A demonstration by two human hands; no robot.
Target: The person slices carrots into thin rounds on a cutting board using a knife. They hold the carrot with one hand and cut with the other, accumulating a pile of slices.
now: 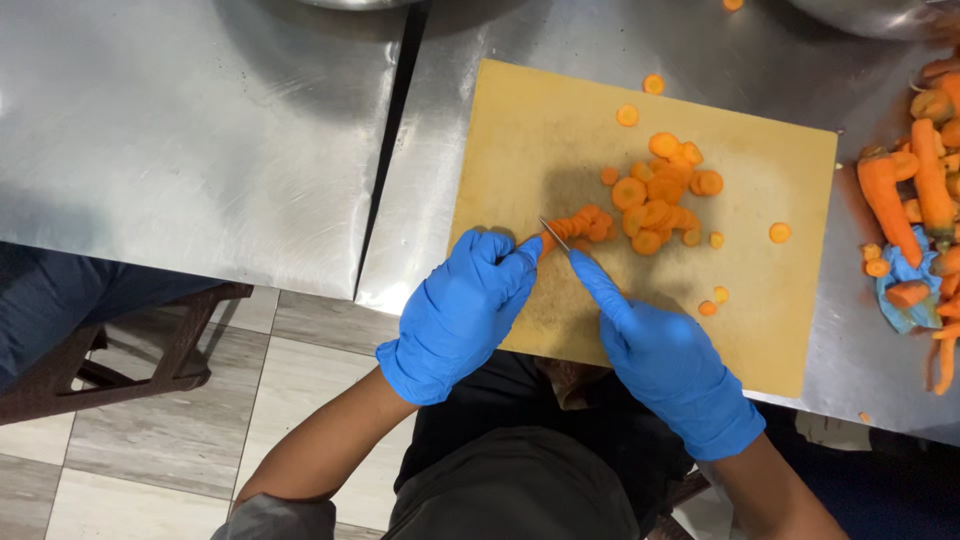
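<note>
Board (520,140) overhangs the table's near edge; its left half is bare. Left hand (462,312) pinches the carrot (578,226) end, right hand (668,368) grips the knife (555,236) just beside it.

Cutting board (760,330) on bench (200,130), carrot slices (655,200) on board centre, whole carrots (925,190) right of board, stray slice (653,84) behind board.

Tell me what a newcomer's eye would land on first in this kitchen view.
Two bright blue gloved hands at the near edge of a tan cutting board: the left hand pins a carrot piece while the right hand holds a small knife to it. Beyond them, a heap of orange carrot slices sits mid-board. Whole carrots pile at the right on the steel table.
</note>
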